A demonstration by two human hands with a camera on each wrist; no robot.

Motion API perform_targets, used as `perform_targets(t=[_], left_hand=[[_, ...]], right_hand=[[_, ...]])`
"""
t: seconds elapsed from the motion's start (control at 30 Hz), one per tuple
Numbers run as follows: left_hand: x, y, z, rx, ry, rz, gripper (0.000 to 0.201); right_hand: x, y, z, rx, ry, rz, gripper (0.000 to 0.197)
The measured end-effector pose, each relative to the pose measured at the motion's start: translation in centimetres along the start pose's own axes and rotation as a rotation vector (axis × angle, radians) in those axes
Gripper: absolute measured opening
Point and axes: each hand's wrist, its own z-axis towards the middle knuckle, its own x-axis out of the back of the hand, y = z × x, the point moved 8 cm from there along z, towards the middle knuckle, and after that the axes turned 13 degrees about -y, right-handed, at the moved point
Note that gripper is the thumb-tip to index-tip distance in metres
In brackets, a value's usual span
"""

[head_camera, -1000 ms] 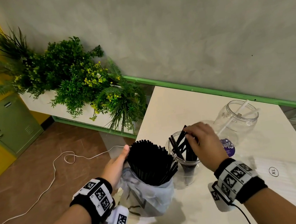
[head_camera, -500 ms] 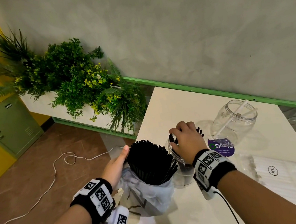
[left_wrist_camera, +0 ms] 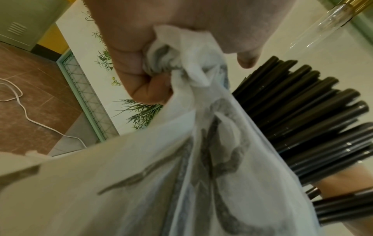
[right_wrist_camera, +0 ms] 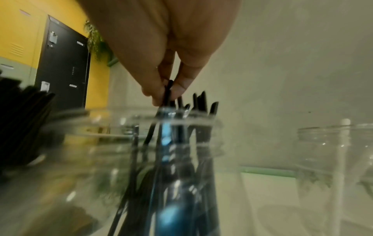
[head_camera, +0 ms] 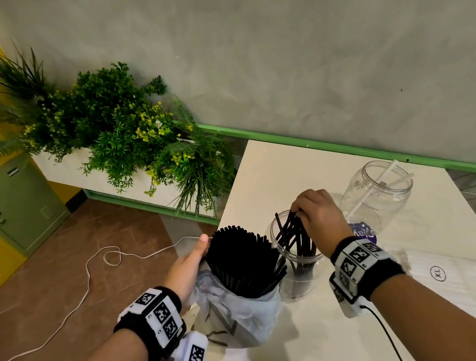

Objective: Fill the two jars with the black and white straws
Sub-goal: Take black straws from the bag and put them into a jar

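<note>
While I looked down through the head camera, my left hand held the white plastic bag at the table's near corner, propping the bundle of black straws upright, I judged, so it stayed reachable. My right hand was over the nearer clear jar, fingers closed on black straws standing inside. The farther jar, well apart, held only a couple of white straws, so most filling remained. In the left wrist view, my fingers were curled tight round the bag's gathered edge, the straws fanning out beside them. In the right wrist view, thumb and fingertips pinched one black straw just above the jar rim, apparently lowering it in; the picture was blurred lower down.
</note>
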Motion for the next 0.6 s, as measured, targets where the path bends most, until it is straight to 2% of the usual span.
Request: perform_targets(t=[0.1, 0.27, 0.4, 0.43, 0.5, 0.57, 0.6], left_hand=[[-0.1, 0.0, -0.1, -0.004, -0.004, -0.001, 0.075], [-0.5, 0.6, -0.1, -0.021, 0.002, 0.007, 0.044], [-0.2, 0.1, 0.1, -0.026, -0.009, 0.012, 0.058], [-0.1, -0.1, 0.2, -0.020, -0.007, 0.012, 0.062], [-0.1, -0.2, 0.2, -0.014, -0.008, 0.004, 0.060], [-0.3, 0.1, 0.0, -0.021, -0.007, -0.008, 0.056], [-0.3, 0.1, -0.1, -0.016, -0.003, -0.012, 0.055]], right_hand=[[1.9, 1.5, -0.4, -0.007, 0.040, 0.013, 0.021], [1.4, 3.1, -0.8, -0.043, -0.037, -0.016, 0.021], [1.6, -0.1, -0.2, 0.074, -0.002, -0.043, 0.021], [1.0, -1.4, 0.1, 0.133, -0.052, -0.075, 0.022], [-1.2, -3.0, 0.8, 0.184, -0.259, -0.145, 0.032], [-3.4, -2.9, 1.2, 0.116, -0.480, -0.176, 0.043], [-4.0, -2.7, 1.4, 0.078, -0.545, -0.187, 0.046]])
